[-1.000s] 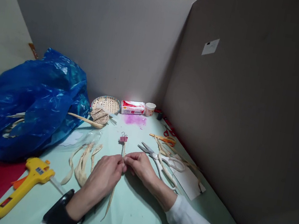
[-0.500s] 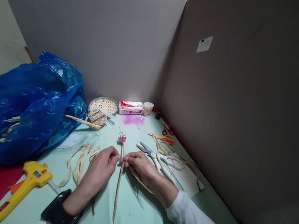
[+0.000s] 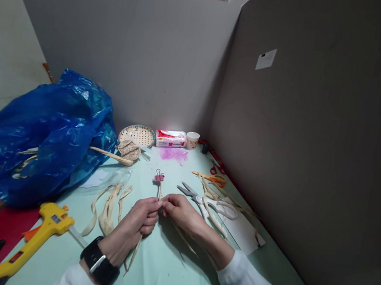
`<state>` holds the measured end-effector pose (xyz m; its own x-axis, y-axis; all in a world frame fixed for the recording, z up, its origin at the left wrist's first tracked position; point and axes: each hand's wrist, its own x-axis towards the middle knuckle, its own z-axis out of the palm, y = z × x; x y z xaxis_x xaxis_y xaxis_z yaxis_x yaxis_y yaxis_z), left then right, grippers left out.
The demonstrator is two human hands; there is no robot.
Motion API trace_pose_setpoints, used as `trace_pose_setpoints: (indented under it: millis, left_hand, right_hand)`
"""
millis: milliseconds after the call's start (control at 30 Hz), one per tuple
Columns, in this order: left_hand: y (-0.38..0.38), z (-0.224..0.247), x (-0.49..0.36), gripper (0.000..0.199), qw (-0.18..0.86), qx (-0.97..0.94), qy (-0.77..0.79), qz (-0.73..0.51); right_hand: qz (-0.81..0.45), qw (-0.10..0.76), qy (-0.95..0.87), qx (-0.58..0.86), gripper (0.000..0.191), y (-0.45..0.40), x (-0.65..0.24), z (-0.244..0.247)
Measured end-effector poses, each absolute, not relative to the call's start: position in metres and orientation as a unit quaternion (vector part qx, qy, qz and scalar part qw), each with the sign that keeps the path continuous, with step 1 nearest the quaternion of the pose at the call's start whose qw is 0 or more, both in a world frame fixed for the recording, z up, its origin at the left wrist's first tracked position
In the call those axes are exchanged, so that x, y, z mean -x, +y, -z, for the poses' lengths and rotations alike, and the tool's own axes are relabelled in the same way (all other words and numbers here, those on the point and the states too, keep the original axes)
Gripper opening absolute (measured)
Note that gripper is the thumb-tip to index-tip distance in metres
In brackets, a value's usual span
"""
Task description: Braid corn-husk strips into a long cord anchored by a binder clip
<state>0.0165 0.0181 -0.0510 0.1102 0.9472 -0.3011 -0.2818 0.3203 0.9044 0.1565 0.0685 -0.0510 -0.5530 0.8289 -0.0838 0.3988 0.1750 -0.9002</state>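
Note:
A pink binder clip (image 3: 159, 177) holds the top of a narrow strand of pale dried plant-fibre strips (image 3: 160, 190) on the table. Just below it, my left hand (image 3: 142, 217) is closed around the strips, their loose ends (image 3: 133, 255) hanging out beneath it. Fingertips of my right hand (image 3: 180, 212) pinch the strand right beside my left thumb, and a strip trails out under that hand toward the lower right. The exact crossing of the strips is hidden by my fingers.
Left are a blue plastic bag (image 3: 62, 134), loose fibre strips (image 3: 109, 211) and a yellow glue gun (image 3: 43, 234). Right are white-handled scissors (image 3: 198, 199), orange scissors (image 3: 215, 180) and more strips. A woven basket (image 3: 136, 135), tissue pack (image 3: 171, 138) and paper cup (image 3: 192, 140) stand behind.
My left hand has closed from a fingertip pinch into a fist around the strips. The strip that hung straight down now slants out beneath that hand. The view has shifted slightly.

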Motion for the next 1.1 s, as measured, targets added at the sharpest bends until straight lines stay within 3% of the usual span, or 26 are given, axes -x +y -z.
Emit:
trace_pose_setpoints:
  millis: [433, 867, 1100]
  left_hand:
    - [0.022, 0.054, -0.013, 0.026, 0.650, -0.330, 0.493, -0.474]
    - [0.014, 0.046, -0.013, 0.019, 0.594, -0.382, 0.527, -0.473]
    - [0.014, 0.040, -0.019, 0.010, 0.552, -0.410, 0.557, -0.466]
  right_hand:
    - [-0.332, 0.289, -0.799, 0.410, 0.015, 0.050, -0.161, 0.034]
    - [-0.079, 0.112, -0.940, 0.311, 0.023, 0.024, -0.169, 0.022]
    - [-0.072, 0.069, -0.950, 0.297, 0.018, 0.027, -0.175, 0.018]
